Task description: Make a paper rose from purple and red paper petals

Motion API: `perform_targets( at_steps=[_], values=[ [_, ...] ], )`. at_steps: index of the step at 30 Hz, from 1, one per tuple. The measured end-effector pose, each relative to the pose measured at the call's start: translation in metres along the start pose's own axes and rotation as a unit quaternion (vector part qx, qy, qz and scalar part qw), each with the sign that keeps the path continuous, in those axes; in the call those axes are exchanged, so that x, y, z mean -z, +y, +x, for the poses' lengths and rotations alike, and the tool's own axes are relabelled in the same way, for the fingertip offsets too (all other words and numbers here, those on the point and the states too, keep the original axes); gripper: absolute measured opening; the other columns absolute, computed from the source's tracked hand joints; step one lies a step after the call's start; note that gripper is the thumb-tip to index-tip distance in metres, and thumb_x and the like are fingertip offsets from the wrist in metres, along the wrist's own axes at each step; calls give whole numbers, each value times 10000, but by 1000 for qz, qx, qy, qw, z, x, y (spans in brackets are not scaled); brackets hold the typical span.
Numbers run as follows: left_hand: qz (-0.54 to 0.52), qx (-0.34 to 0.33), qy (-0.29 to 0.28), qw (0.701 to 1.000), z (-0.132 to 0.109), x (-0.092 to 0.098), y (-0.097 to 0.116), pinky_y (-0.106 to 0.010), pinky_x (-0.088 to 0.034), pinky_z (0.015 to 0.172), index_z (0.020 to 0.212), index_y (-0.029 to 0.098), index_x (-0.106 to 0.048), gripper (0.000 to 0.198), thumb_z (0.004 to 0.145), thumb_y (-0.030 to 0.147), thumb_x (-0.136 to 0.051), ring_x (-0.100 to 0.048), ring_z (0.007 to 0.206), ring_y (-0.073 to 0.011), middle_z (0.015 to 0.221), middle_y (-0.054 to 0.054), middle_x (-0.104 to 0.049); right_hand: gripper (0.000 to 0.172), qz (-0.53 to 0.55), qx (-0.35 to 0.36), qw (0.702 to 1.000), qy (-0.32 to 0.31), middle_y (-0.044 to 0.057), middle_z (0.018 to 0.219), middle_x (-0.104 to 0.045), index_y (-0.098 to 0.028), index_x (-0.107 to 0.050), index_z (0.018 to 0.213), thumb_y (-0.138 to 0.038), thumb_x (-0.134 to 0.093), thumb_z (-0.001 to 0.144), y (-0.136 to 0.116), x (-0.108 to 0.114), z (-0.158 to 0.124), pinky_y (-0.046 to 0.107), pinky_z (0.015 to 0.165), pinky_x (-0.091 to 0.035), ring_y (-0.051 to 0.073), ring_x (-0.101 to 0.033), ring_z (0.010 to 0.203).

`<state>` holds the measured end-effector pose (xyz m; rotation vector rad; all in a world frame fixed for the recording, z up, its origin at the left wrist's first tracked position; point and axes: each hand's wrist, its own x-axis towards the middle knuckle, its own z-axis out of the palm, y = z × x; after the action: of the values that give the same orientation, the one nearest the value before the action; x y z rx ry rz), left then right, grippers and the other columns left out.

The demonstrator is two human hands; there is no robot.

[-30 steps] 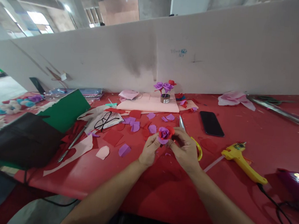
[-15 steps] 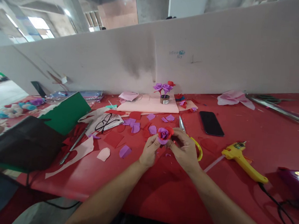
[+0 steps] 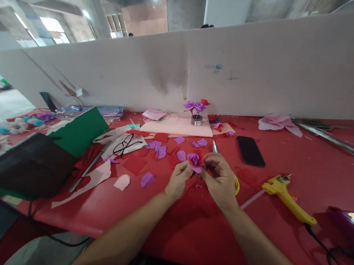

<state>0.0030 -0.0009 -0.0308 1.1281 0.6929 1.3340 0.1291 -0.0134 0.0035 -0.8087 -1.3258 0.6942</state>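
Head cam: my left hand point(image 3: 177, 180) & right hand point(image 3: 221, 180) are together over the red table point(image 3: 187, 235). Both are pinched on one small paper flower point(image 3: 195, 160), purple centre w/ a red petal on its far right side. Left fingertips grip it from the left & below, right fingertips from the right. The hands nearly meet under it. The flower sits just above the tabletop, approx mid-frame, open side up toward me.

Scissors point(image 3: 214, 146) lie just behind my right hand, blade pointing away. Their yellow handle shows at that hand's right edge. Loose purple petals point(image 3: 161, 151) & red scraps lie on the table left of the flower, near my left hand but not touching it. Further left are glasses point(image 3: 123, 144) on a white sheet, a green sheet point(image 3: 79, 131) & a black bag point(image 3: 24, 165).

Right of my hands a black phone point(image 3: 250, 151) lies flat, screen dark. Nearer the right edge is a yellow glue gun point(image 3: 289, 195) on its side w/ a black cord trailing off.

At the back, along the white partition point(image 3: 261, 69), there's a pink sheet point(image 3: 177, 127) w/ a small pot point(image 3: 197, 119) on it holding purple & red flowers upright. Crumpled pink paper point(image 3: 277, 121) is well to the right of that.
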Motion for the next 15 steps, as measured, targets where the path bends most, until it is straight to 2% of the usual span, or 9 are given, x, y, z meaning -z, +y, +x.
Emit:
perform_targets(
  at_steps=[3,6,9,12,15],
  values=[
    [2,8,4,1000,0,-3,1,-288,-328,634,663,170,-631,470,763,629,-646,-408,621,-132,616,-7,-516,97,-32,14,999,-10,26,846,-611,-228,-622,766,-260,-709,796,-4,1,2,289,685,-516,163,-604,785],
    [-24,12,18,999,1,-6,5,-294,-351,644,627,169,-596,507,760,657,-628,-414,617,-131,608,-11,-517,101,1,-25,999,-21,9,798,-616,-229,-621,768,-259,-711,802,-4,1,2,293,671,-521,148,-606,701],
    [-84,23,58,995,3,-9,13,-297,-387,641,639,175,-591,516,731,681,-635,-444,621,-134,644,-19,-547,129,42,-78,996,-6,-2,765,-630,-224,-617,782,-286,-730,790,-1,0,1,283,655,-516,138,-602,667],
    [-103,32,97,989,7,-7,24,-274,-426,680,744,178,-669,371,627,501,-810,-519,692,-131,754,-23,-622,171,53,-138,989,-12,-13,709,-620,-211,-638,788,-339,-749,763,4,-1,1,260,597,-483,124,-560,617],
    [-76,49,90,992,11,-3,32,-270,-444,742,731,160,-708,264,575,311,-857,-563,735,-132,753,-22,-654,220,38,-181,982,-42,-19,669,-609,-195,-659,775,-384,-764,731,8,-3,2,251,559,-450,113,-515,576]
  ],
)
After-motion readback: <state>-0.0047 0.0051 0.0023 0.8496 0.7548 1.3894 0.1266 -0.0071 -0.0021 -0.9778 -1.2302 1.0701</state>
